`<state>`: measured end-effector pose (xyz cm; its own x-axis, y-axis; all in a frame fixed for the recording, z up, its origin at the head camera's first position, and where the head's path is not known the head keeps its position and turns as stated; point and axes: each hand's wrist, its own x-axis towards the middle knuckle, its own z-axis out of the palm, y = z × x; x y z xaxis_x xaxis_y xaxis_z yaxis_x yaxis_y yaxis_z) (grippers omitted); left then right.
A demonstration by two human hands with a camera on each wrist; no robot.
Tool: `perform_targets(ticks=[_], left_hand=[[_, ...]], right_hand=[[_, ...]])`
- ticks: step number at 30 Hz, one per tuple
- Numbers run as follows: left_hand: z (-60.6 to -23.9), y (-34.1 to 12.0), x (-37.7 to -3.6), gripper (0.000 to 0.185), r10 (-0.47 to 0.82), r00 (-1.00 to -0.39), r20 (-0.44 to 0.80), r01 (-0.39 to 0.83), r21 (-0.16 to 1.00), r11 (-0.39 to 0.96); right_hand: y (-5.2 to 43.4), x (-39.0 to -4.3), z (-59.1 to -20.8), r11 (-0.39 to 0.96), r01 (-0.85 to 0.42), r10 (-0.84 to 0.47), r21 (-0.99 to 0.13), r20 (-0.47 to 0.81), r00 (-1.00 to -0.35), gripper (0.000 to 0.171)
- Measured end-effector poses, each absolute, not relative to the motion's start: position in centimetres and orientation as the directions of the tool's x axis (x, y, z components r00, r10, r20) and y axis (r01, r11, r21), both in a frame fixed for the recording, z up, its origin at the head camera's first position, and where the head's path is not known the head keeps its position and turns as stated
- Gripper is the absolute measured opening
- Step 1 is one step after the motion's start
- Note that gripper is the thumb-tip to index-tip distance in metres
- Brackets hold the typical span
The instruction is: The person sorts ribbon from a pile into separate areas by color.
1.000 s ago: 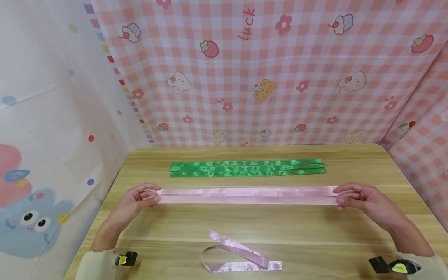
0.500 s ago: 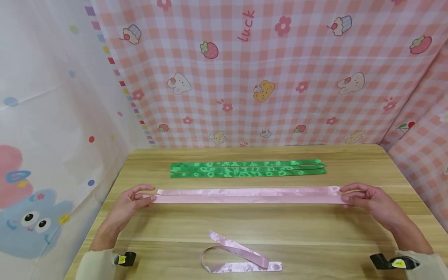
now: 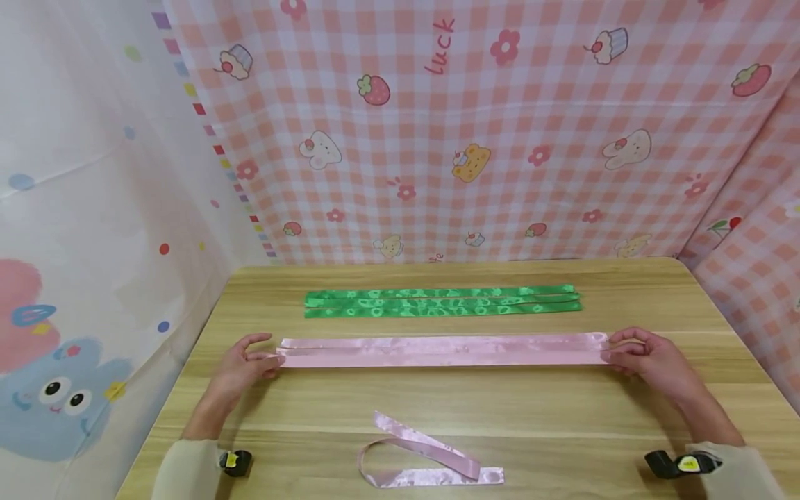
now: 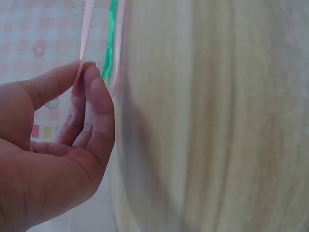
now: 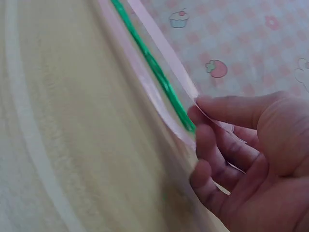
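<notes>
A pink satin ribbon [image 3: 437, 357] is stretched straight from side to side, pinched at its two ends. My left hand [image 3: 240, 364] has the left end between thumb and fingertips; in the left wrist view this ribbon [image 4: 86, 34] stands taut and edge-on. The right end is pinched by my right hand [image 3: 650, 361], and a short tail [image 5: 227, 126] shows past the thumb in the right wrist view. Both wrist views show the held ribbon raised off the table. A second pink ribbon [image 3: 437, 343] lies flat just behind it, parallel, partly overlapped in the head view.
Several green patterned ribbon strips [image 3: 437, 303] lie side by side farther back on the wooden table [image 3: 531, 403]. Near the front edge rests a loosely folded pink ribbon [image 3: 431, 451]. A checked pink curtain [image 3: 400, 125] hangs behind the table, a white printed one [image 3: 94, 208] at left.
Both forearms have come slightly inward. The held ribbon's ends have shifted a little against the ribbon behind, and it now sits slightly nearer me. The other ribbons have stayed put.
</notes>
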<state>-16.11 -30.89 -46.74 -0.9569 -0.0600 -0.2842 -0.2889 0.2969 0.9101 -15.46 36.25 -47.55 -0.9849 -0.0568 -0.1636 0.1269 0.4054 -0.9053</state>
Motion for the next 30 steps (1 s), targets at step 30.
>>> perform_targets(ticks=[30], left_hand=[[-47.4,-30.5,-16.9,0.071,-0.226,-0.907,-0.356,-0.419,0.824,0.382]], right_hand=[[36.4,-15.8,-49.9,0.565,0.096,0.080,-0.819,-0.061,-0.995,0.049]])
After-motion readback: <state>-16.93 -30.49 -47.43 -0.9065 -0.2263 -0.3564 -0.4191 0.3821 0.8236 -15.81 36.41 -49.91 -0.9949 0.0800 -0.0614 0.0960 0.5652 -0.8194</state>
